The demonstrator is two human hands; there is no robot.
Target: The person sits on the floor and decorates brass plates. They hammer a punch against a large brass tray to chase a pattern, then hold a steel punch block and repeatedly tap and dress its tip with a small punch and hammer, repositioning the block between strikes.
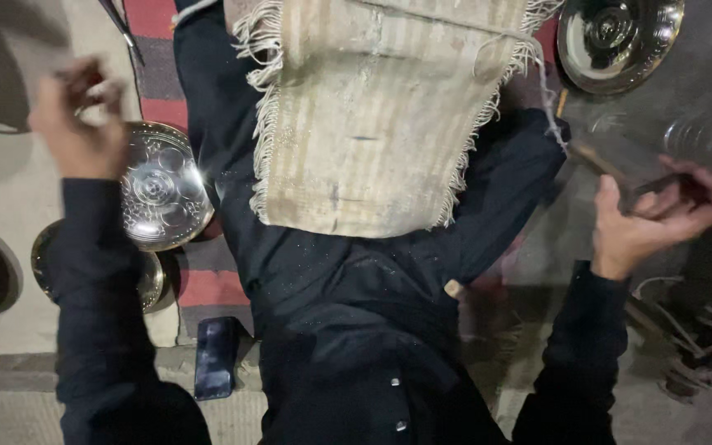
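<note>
While the right hand grips one tool, left hand blurred, grip unclear; three embossed plates; one phone.

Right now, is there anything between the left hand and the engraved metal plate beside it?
Nothing visible stands between them. The left hand is raised just left of the engraved metal plate and partly overlaps its rim; whether it touches is unclear because the hand is blurred.

Metalcraft floor workshop: embossed metal plates, fringed work mat.
</note>
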